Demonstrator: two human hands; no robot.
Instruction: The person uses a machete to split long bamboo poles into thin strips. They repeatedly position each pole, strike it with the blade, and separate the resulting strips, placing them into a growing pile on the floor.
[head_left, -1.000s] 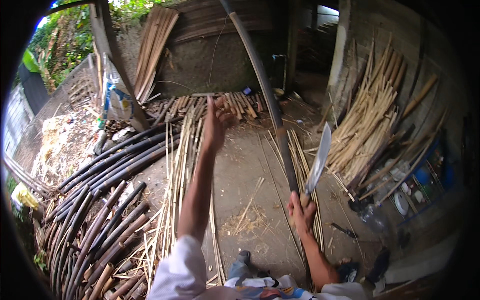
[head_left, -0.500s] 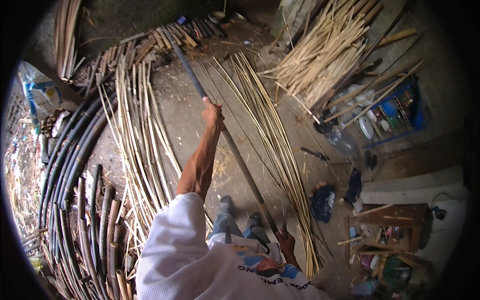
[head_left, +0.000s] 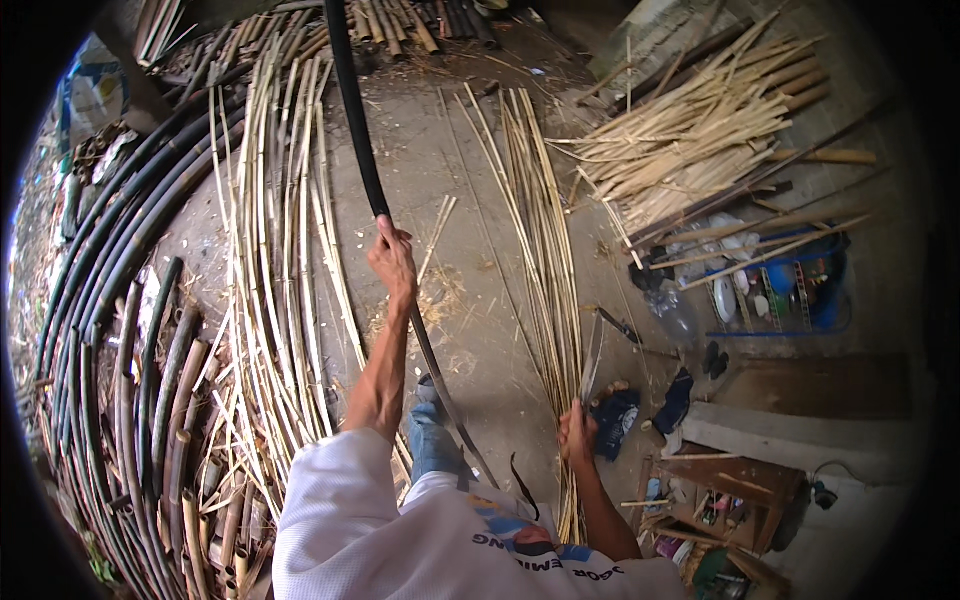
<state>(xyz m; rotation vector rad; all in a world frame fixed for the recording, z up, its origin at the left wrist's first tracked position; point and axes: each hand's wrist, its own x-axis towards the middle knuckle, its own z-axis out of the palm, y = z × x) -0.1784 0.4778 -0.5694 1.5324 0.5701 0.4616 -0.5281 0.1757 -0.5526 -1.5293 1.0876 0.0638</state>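
Left hand (head_left: pixel 392 265) had a dark pole (head_left: pixel 362 130), right hand (head_left: pixel 577 435) a knife (head_left: pixel 593 362).
Left fingers closed round pole, which slanted from the floor's (head_left: pixel 410 140) far edge back beside the person's leg (head_left: pixel 430 440). Right gripped the handle, blade toward far edge; pale strips (head_left: pixel 545 230) lay just left.

The head camera looks steeply down and a little forward from the wearer's head, taking in a wide, round-edged fisheye field. The white shirt (head_left: pixel 350 510) sits closest, along the lower edge. The left hand (head_left: pixel 393 263) and right hand (head_left: pixel 577 438) show farther off against the floor (head_left: pixel 415 140), with short poles (head_left: pixel 420 30) most distant, at the upper edge.
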